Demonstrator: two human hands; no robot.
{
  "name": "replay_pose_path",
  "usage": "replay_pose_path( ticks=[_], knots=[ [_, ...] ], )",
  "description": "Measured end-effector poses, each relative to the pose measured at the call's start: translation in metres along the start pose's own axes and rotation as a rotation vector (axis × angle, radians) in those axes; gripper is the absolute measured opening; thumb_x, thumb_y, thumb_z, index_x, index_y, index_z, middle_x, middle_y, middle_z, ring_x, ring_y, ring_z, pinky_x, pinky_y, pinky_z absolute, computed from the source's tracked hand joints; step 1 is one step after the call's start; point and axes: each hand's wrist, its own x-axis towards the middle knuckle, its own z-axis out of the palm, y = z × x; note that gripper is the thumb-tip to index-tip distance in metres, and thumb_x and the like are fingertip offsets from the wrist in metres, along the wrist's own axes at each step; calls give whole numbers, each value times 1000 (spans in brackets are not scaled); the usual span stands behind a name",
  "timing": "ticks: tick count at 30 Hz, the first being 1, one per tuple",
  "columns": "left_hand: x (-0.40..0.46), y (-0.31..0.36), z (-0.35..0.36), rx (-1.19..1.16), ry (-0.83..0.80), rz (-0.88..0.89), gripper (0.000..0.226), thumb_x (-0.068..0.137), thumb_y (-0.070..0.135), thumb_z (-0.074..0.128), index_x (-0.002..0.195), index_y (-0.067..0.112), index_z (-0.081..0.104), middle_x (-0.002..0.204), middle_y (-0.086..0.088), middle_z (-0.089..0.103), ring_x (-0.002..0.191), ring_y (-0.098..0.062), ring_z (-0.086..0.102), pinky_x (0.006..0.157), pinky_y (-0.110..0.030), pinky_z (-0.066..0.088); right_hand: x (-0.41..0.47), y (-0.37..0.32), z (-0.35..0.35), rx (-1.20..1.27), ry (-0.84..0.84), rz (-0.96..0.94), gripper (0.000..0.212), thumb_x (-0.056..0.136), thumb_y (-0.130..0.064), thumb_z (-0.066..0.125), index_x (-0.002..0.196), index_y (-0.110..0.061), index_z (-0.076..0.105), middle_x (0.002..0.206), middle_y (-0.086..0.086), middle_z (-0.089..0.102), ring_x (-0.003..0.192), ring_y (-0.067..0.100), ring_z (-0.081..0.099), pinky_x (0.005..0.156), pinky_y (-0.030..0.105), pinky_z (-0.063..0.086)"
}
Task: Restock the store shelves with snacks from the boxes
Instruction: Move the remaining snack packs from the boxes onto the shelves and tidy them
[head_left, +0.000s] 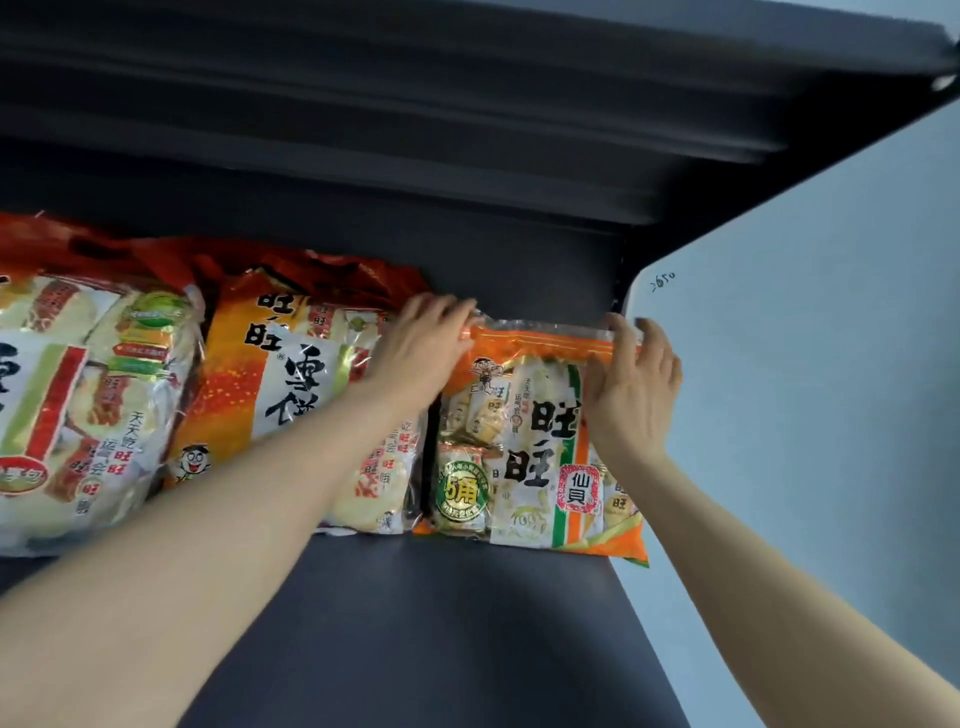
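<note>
We hold the orange senbei bag (540, 441) flat on the dark shelf (441, 623), its long axis running away from us. Our left hand (421, 348) rests spread on its top-left corner; our right hand (634, 384) pinches the top-right seal.

Three snack bags lie flat in a row on the shelf (415, 623), toward its back, with bare shelf in front of them. The left bag (78, 405) sits at the far left, the middle bag (291, 384) just beside it on the right, their edges touching or overlapping. The right bag (540, 447) lies next, close against the middle one and reaching to the side panel (805, 364) — its front right corner juts past the panel's edge. The left hand (421, 343) rests at the right bag's upper left corner, partly over the middle bag; the right hand (631, 384) is at its upper right corner, beside the panel. Another shelf (467, 104) hangs above.
</note>
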Motion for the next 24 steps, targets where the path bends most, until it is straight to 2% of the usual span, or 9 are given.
replay_pose_path(
  ticks=[3, 6, 9, 13, 16, 19, 21, 23, 24],
  knots=[
    [29, -11, -14, -2, -291, 8, 43, 104, 41, 38, 146, 30, 41, 143, -7, 50, 131, -32, 42, 108, -43, 36, 5, 12, -9, 50, -68, 348, 49, 101, -26, 46, 148, -23, 33, 149, 15, 37, 128, 38, 46, 106, 50, 35],
    [43, -15, -25, -165, -384, 42, 27, 102, 34, 50, 125, 27, 61, 130, 0, 60, 117, -22, 54, 98, -36, 42, 8, 19, -19, 224, -244, 533, 45, 106, -30, 32, 150, -24, 25, 123, 15, 60, 95, 36, 57, 80, 43, 43],
    [49, -22, -29, -325, -284, 10, 17, 95, 28, 63, 107, 19, 72, 116, 2, 68, 100, -13, 59, 84, -29, 44, 9, 20, -19, 288, -179, 571, 42, 103, -19, 29, 144, -28, 29, 104, 11, 66, 92, 34, 61, 80, 47, 49],
    [51, -20, -7, -336, -1, -173, 16, 91, 31, 70, 104, 23, 74, 108, 1, 72, 101, -21, 65, 81, -30, 47, 8, 16, -10, 318, -10, 504, 52, 100, -5, 34, 140, -36, 29, 104, 8, 65, 94, 31, 61, 83, 49, 51],
    [50, -13, 7, -310, 27, -295, 48, 95, 22, 65, 140, 29, 50, 124, -6, 65, 112, -28, 60, 89, -40, 51, 2, 20, -8, 346, -21, 506, 53, 103, -10, 37, 148, -35, 26, 126, 8, 55, 112, 29, 55, 96, 48, 46],
    [25, 4, 6, -122, 223, -10, 67, 96, 15, 60, 154, 20, 27, 146, -10, 45, 127, -30, 50, 97, -37, 48, -16, 25, -10, 177, -46, 341, 54, 104, -25, 43, 154, -30, 22, 150, 11, 32, 135, 32, 36, 111, 48, 31],
    [-8, 22, 8, -96, 143, 258, 77, 97, 42, 53, 157, 16, 13, 163, -10, 17, 147, -30, 25, 118, -36, 24, -34, 26, -15, -25, -66, 52, 54, 103, -39, 43, 153, -29, 26, 158, 15, 25, 145, 34, 24, 115, 53, 22],
    [-39, 32, 22, 23, -104, 379, 111, 83, 73, 46, 156, 15, -16, 162, -10, -23, 151, -27, -17, 121, -40, -7, -51, 27, -17, -154, -146, -188, 61, 100, -53, 40, 155, -28, 29, 162, 18, 21, 151, 35, 16, 116, 58, 17],
    [-50, 35, 33, 96, -164, 392, 126, 74, 83, 46, 152, 14, -25, 157, -12, -35, 146, -29, -30, 120, -45, -13, -57, 28, -15, -189, -189, -266, 66, 98, -59, 37, 156, -28, 28, 163, 18, 18, 152, 35, 12, 117, 60, 14]
  ],
)
